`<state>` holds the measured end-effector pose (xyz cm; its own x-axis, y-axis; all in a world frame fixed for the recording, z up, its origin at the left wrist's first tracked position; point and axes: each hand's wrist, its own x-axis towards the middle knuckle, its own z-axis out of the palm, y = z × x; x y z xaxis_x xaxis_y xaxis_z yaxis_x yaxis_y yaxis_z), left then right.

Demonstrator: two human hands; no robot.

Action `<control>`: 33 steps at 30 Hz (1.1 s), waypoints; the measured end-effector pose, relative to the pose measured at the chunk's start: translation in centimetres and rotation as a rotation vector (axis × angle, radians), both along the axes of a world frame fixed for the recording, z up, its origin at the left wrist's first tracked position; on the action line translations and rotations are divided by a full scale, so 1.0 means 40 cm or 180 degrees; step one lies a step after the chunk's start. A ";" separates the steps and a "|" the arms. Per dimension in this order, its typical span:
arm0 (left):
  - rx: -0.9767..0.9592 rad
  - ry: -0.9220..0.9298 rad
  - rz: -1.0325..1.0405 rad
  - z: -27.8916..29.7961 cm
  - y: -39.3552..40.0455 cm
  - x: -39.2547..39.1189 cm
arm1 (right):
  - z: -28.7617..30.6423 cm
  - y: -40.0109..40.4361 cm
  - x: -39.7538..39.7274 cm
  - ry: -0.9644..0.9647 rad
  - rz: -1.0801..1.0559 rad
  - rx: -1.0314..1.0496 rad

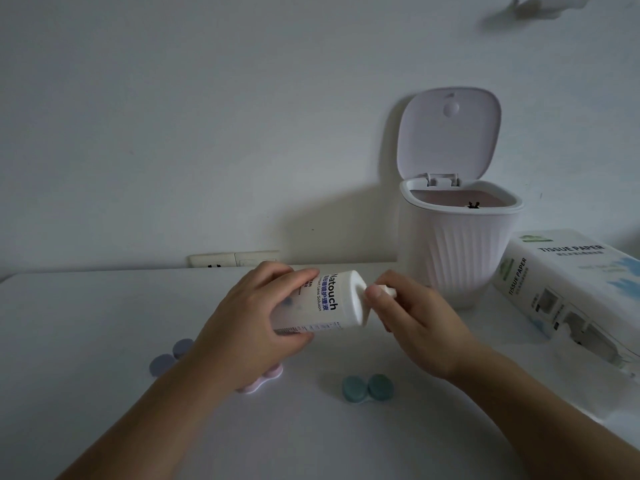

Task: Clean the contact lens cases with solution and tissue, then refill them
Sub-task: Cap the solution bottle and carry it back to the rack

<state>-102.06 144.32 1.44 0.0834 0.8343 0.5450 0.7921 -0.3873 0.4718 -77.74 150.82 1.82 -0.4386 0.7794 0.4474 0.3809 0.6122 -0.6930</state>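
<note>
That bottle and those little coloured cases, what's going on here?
A person is holding a contact lens solution bottle sideways above the table, left hand round its body, right hand pinching the cap. Three lens cases lie shut below: purple, pink and teal. A small bin stands open beside a tissue pack.

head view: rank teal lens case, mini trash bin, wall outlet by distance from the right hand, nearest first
From the right hand:
1. Mini trash bin, just behind it, to its right, lid open.
2. Teal lens case, on the table in front of it.
3. Wall outlet, far back left.
</note>
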 end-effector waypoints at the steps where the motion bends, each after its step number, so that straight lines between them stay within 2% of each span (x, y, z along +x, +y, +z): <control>1: -0.0001 -0.0024 -0.0027 0.000 0.000 0.002 | -0.003 -0.002 -0.005 -0.0009 -0.0012 0.0045; 7: 0.0646 0.0463 -0.0060 0.008 0.000 0.027 | 0.007 -0.016 -0.013 0.0393 -0.0177 0.0249; 12: 0.1264 0.0763 0.0073 0.000 0.006 0.027 | 0.007 -0.030 -0.031 0.0732 -0.0225 0.0015; 18: 0.0340 0.0590 0.0073 0.017 -0.001 0.023 | 0.020 -0.025 -0.010 0.0958 -0.0060 -0.0111; 21: -0.0519 -0.0266 -0.0012 0.027 -0.013 0.011 | 0.022 -0.015 -0.001 0.1082 -0.0076 -0.0175; 22: -0.0621 -0.0478 -0.0097 0.023 -0.015 0.009 | 0.023 -0.014 -0.003 0.1091 -0.0071 -0.0190; 25: -0.0342 -0.0332 -0.0047 0.023 -0.026 0.019 | 0.021 -0.018 -0.014 0.1204 -0.0001 -0.0332; 27: 0.0073 0.0136 0.0239 0.033 -0.033 0.025 | 0.019 -0.019 -0.020 0.1351 0.0001 -0.0444; 30: 0.1044 0.0930 0.0571 0.032 -0.026 0.032 | 0.014 -0.016 -0.020 0.1554 -0.0061 -0.0664; 33: 0.1276 0.0936 0.0558 0.027 -0.019 0.037 | 0.010 -0.012 -0.021 0.1729 -0.0023 -0.0827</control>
<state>-100.56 143.54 2.54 0.1588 0.5802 0.7988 0.9378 -0.3415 0.0617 -78.59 150.34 2.23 -0.1950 0.8952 0.4006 -0.0660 0.3956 -0.9161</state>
